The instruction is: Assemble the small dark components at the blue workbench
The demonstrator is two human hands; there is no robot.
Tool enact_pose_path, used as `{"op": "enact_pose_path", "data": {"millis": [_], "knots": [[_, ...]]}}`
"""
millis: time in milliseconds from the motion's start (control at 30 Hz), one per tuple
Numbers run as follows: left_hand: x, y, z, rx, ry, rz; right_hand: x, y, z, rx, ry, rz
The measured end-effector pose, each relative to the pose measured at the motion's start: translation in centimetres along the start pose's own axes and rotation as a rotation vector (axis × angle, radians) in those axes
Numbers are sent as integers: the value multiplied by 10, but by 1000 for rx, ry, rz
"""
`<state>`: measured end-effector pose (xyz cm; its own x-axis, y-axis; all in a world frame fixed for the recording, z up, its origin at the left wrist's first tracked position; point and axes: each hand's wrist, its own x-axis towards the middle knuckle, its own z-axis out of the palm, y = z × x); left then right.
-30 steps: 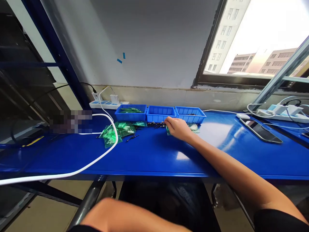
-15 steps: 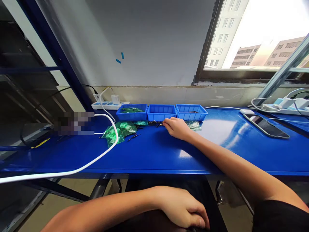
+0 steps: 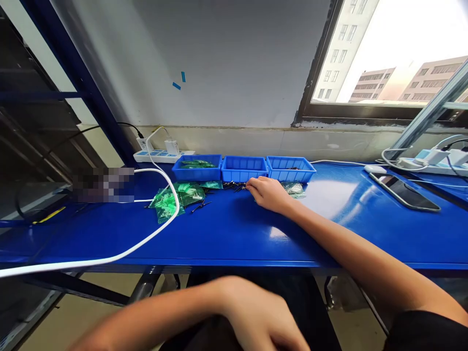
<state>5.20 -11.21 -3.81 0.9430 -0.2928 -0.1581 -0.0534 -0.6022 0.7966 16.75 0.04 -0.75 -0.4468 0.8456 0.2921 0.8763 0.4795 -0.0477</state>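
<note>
My right hand (image 3: 269,193) reaches to the small dark, screw-like pieces (image 3: 237,186) lying before the bins. Its fingertips are pinched together at the edge of the pile; what they hold is too small to make out. Low in the view, my left hand (image 3: 261,314) hangs below the table's front edge, smeared by motion, its fingers mostly cut off by the frame. Green plastic bags (image 3: 189,193) lie left of the pile, with a few loose dark pieces (image 3: 200,207) beside them. A clear bag (image 3: 293,190) is just past my right hand.
Three blue bins stand in a row: left (image 3: 197,175) with green bags, middle (image 3: 244,174), right (image 3: 291,174) with small dark items. A white cable (image 3: 146,243) arches over the left of the blue table (image 3: 219,243). A phone (image 3: 404,191) and power strips (image 3: 161,156) lie near the wall.
My left hand has shifted downward, its fingers now mostly leaving the frame. My right hand stays pinched at the pile. The view has moved slightly.
</note>
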Motion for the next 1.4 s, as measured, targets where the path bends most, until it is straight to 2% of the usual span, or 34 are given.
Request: {"op": "enact_pose_path", "data": {"millis": [33, 100, 167, 200, 233, 267, 300, 367, 433, 500, 633, 800, 900, 1133, 1400], "knots": [[-16, 8, -16, 19, 186, -32, 0, -1, 0, -7, 14, 15], [-45, 15, -46, 211, 653, -221, 0, -1, -1, -39, 32, 57], [-67, 7, -69, 375, 1059, -406, 0, -2, -2, -59, 45, 94], [-75, 0, -77, 414, 1206, -484, 0, -2, -2, -58, 51, 105], [-82, -10, -84, 462, 1291, -566, 1, -2, -2, -49, 59, 108], [-86, -20, -88, 526, 1320, -642, 1, -2, -1, -36, 69, 104], [-89, -29, -92, 583, 1288, -718, 1, -2, 0, -22, 80, 98], [-90, -45, -95, 644, 1134, -858, 1, -2, 2, 1, 79, 65], [-86, -52, -96, 747, 1003, -918, 2, -1, 5, 8, 70, 36], [-81, -53, -96, 839, 944, -967, 2, 1, 6, 0, 70, 28], [-75, -49, -94, 855, 942, -1029, 2, 1, 5, -20, 79, 47], [-78, -45, -86, 683, 1030, -1027, 1, -4, 3, -33, 78, 13], [-79, -42, -85, 624, 1036, -1009, 0, -6, 2, -25, 96, 13], [-80, -40, -89, 609, 945, -1063, -1, -4, 0, 67, 99, 21], [-80, -38, -90, 639, 845, -1083, -1, -5, -1, 46, 32, 14]]}}
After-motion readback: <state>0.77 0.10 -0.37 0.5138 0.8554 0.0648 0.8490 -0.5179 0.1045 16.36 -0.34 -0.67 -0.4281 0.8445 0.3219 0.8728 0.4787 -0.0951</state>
